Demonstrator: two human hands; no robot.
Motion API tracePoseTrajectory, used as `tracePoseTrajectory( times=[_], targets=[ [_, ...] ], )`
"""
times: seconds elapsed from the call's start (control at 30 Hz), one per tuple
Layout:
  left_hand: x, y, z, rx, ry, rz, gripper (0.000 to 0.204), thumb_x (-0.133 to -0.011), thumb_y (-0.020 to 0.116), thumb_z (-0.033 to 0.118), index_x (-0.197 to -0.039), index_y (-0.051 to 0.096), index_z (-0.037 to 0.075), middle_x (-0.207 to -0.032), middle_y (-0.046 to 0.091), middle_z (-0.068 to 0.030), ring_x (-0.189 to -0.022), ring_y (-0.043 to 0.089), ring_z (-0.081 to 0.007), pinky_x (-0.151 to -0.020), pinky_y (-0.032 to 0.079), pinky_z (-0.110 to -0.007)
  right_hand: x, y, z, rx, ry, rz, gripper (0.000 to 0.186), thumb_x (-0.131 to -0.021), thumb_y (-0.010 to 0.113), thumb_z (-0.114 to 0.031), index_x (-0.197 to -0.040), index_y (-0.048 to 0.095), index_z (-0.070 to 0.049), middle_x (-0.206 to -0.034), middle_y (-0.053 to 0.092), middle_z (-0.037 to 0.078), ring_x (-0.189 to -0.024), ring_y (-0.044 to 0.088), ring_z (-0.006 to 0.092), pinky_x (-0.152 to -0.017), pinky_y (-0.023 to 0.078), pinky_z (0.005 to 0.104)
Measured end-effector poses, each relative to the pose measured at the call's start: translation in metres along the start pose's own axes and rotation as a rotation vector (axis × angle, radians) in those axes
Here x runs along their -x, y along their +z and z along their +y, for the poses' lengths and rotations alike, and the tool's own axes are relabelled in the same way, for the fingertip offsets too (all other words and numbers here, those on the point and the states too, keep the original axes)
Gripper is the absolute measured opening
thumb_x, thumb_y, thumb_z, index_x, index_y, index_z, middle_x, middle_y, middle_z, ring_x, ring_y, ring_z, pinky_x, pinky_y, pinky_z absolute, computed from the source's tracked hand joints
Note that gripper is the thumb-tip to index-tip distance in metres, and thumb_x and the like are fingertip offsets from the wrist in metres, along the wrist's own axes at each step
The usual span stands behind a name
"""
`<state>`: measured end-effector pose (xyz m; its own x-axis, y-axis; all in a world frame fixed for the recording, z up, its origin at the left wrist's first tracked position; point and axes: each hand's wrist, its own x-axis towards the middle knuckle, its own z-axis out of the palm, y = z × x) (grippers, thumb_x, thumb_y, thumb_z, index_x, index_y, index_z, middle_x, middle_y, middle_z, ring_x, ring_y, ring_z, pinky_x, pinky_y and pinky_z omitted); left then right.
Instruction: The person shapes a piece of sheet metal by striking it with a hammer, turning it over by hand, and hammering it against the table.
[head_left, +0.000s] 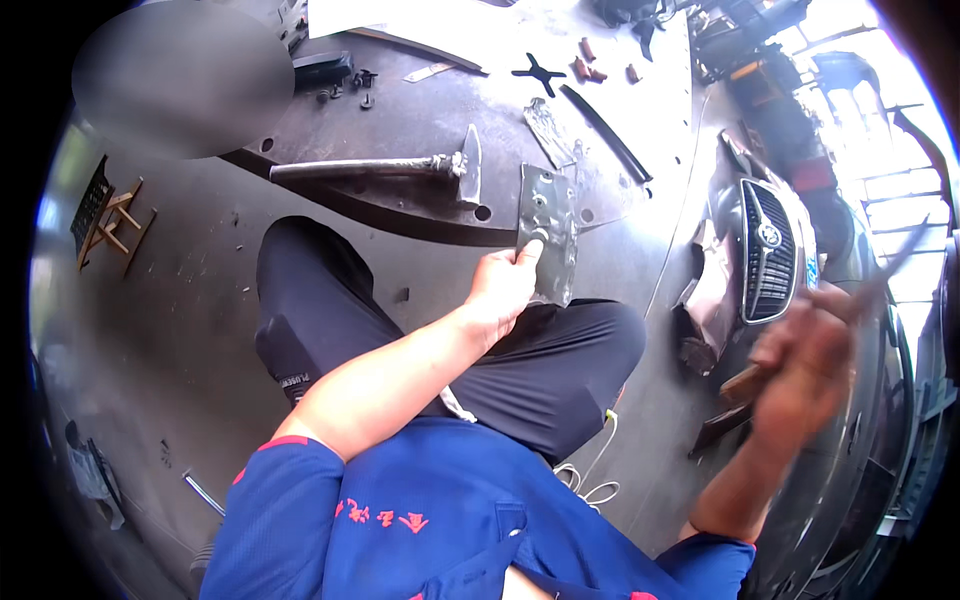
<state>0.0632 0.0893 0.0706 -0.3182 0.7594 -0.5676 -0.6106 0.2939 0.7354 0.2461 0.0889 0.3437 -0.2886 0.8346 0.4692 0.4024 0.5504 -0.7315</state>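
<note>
Holding the bent metal plate (pixel 547 232) upright over our knee, left hand (pixel 503 290) pinching its lower edge, right hand (pixel 800 372) blurred, closed round a wooden-handled tool (pixel 745 383) mid-swing; next strike needs plate kept steady, we reckon.

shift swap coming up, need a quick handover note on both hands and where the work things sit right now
Left hand: grips the lower edge of a bent grey metal plate, thumb on its face, holding it upright against the edge of the steel workbench.
Right hand: raised off to the right, motion-blurred, gripping a wooden-handled tool; its head is too blurred to tell.
Nearby: a hammer lies on the bench left of the plate; a black cross-shaped piece lies farther back.
Done: plate gripped and positioned.
Left: the plate still looks dented and uneven.
</note>
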Motion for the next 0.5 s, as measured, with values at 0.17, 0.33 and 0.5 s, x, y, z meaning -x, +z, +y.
tracePoseTrajectory(
  times=[0.17,0.33,0.5],
  targets=[
    [0.008,0.005,0.019,-0.054,-0.092,-0.073,0.046,-0.111,0.064,0.039,-0.086,0.072,0.001,-0.072,0.058,0.0039,-0.065,0.042,-0.0077,-0.059,0.04,-0.032,0.025,0.043,0.068,-0.356,-0.334,0.055,0.03,-0.11,0.063,-0.038,-0.109,0.059,-0.008,-0.088,0.062,0.006,-0.07,0.058,0.0166,-0.063,0.05,0.0306],
    [-0.007,0.001,-0.001,-0.01,-0.02,-0.046,0.044,-0.11,0.065,0.04,-0.09,0.073,0.002,-0.071,0.059,0.0034,-0.06,0.044,-0.0091,-0.056,0.039,-0.033,0.007,0.032,0.03,0.511,0.039,-0.202,0.022,-0.109,0.065,-0.027,-0.105,0.067,-0.006,-0.082,0.063,0.009,-0.074,0.063,0.0186,-0.067,0.051,0.0351],
    [-0.008,-0.002,0.003,-0.065,-0.067,-0.081,0.043,-0.11,0.065,0.042,-0.108,0.076,0.001,-0.099,0.073,-0.0029,-0.088,0.058,-0.0088,-0.084,0.05,-0.029,-0.024,-0.014,-0.014,-0.127,-0.344,0.197,0.046,-0.115,0.047,-0.051,-0.105,0.053,-0.006,-0.085,0.052,0.002,-0.067,0.049,0.0089,-0.062,0.047,0.0258]
  ],
)
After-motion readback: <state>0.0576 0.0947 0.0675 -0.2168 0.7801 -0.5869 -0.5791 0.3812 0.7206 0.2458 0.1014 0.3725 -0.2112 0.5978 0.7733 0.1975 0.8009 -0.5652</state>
